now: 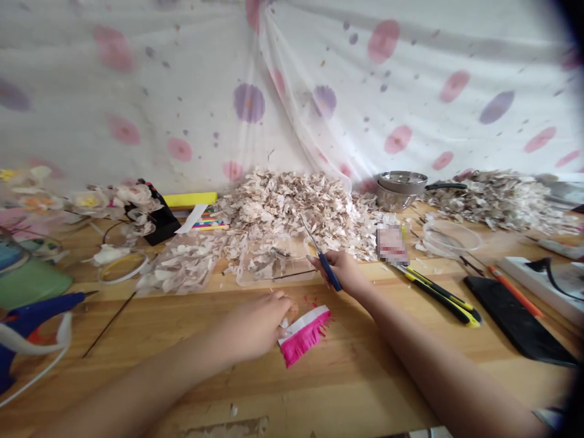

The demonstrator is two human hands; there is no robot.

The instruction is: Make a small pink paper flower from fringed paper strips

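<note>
My left hand [264, 322] is closed, pinching one end of a fringed pink paper strip [303, 340] with a white band along its upper edge. The strip's cut fringe points down and to the right, just above the wooden table. Beyond it, my right hand [341, 272] grips a blue-handled tool [329, 271] with a slim metal blade pointing away from me; whether it is a pair of scissors I cannot tell. The blade is apart from the strip. Small red scraps [311, 300] lie between my hands.
Behind my hands stand a clear plastic tray [255, 267] and a large heap of pale petals [292, 210]. A yellow-black utility knife [444, 298], black slab [515, 316] and power strip [542, 286] lie right. A blue glue gun [41, 316] and hair hoops [121, 267] are left.
</note>
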